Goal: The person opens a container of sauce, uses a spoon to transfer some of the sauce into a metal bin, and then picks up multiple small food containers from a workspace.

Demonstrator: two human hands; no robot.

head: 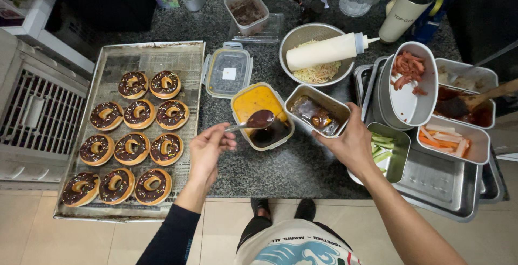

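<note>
Left hand (208, 152): closed on spoon (253, 121) of dark sauce above yellow tub (253, 100). Right hand (350, 142): gripping steel container (329, 102).

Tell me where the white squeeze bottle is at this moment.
In the head view, the white squeeze bottle lies on its side across the rim of the round metal bowl of noodles, at upper centre, behind the right hand.

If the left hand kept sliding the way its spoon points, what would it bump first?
Probably the orange tub of dark sauce: the left hand aims its spoon right over it, though height is unclear.
</note>
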